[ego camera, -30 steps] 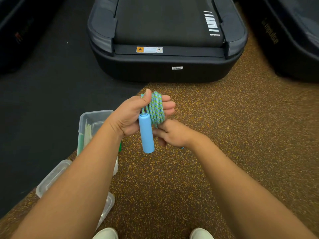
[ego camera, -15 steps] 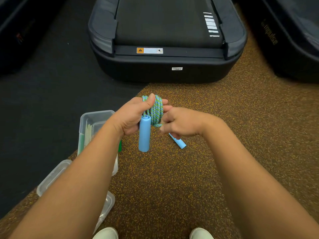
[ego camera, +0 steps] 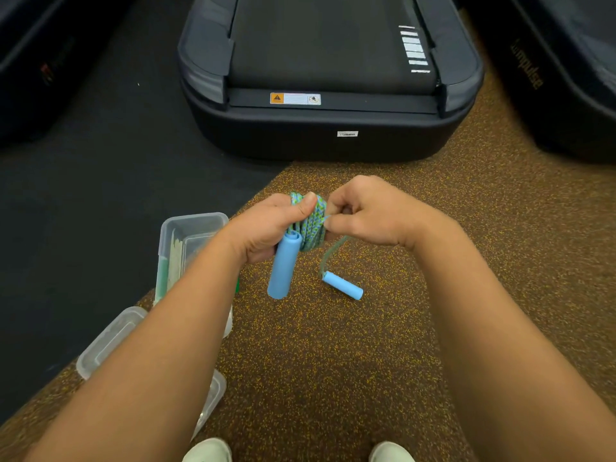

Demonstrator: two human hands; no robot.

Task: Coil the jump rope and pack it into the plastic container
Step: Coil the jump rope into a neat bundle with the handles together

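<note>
Since your right hand (ego camera: 373, 211) rose to pinch the blue-green braided jump rope (ego camera: 311, 226) gripped in your left hand (ego camera: 266, 225) — tail short, coiling nearly done.

The person's forearms (ego camera: 160, 345) are bare, as are the left hand (ego camera: 266, 225) and right hand (ego camera: 370, 211); the shoes (ego camera: 208, 451) have pale, rounded toes.
</note>
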